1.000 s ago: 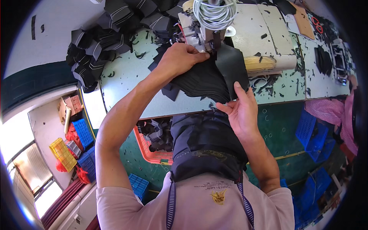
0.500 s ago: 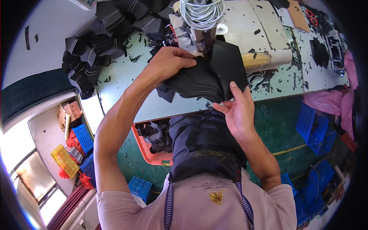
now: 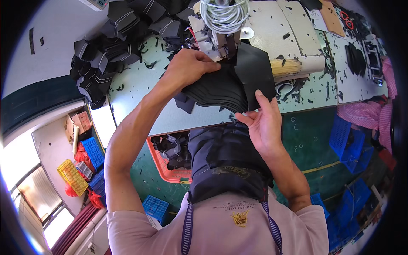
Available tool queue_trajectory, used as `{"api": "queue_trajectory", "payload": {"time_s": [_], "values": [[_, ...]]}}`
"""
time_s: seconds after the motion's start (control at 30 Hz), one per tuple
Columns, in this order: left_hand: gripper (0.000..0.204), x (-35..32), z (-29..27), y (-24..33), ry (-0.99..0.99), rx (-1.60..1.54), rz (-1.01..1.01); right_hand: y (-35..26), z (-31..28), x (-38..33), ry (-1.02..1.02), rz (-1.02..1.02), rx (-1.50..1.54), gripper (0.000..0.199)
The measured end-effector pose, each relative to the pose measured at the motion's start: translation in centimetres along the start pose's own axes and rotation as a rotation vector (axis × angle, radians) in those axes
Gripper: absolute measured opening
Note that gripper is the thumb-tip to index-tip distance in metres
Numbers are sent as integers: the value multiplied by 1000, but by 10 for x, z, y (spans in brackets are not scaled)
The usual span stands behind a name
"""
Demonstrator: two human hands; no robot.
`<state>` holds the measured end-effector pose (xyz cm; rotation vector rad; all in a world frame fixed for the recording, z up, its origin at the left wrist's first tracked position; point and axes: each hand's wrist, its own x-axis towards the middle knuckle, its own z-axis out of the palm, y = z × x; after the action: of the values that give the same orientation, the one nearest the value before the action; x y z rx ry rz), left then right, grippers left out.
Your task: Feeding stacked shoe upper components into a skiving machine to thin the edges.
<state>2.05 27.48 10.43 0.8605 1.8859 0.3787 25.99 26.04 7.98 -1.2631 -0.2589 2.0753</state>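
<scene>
Your right hand [image 3: 265,123] has the near end of a black panel [image 3: 256,68] between its fingers, and the panel's long axis runs up and slightly left from that grip, away from your body, to the machine head [image 3: 219,42]. The right is the nearer hand to it; your left hand [image 3: 189,68] sits across to the left, fingertips at the far edge of the fanned stack [image 3: 216,93] (I can't tell whether they pinch a sheet or only press). That stack lies directly left of your right grip. The panel looks smooth, matte and angular, probably bendy; the stack's thin layers make curved ridges. Beneath is a pale, hard tabletop [image 3: 140,102].
</scene>
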Motion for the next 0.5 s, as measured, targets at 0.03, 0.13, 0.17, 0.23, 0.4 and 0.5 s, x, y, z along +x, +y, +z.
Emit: {"api": "queue_trajectory", "payload": {"time_s": [0.03,0.13,0.17,0.23,0.4,0.5], "values": [[37,-1,2,5,6,-2,-4,0,-2,1,-25,-2,33,33],[40,0,8,11,33,90,82,-10,-5,1,77,-16,-20,40],[40,2,8,0,-29,-99,99,-9,-10,2,3,-17,2,33],[34,0,5,-13,-62,-351,105,-11,-7,1,-27,-24,-15,32],[33,-1,6,11,41,-3,43,-9,-2,4,-66,6,8,32],[34,-3,7,9,18,-28,98,-18,-10,4,-37,-5,-12,30]]}}
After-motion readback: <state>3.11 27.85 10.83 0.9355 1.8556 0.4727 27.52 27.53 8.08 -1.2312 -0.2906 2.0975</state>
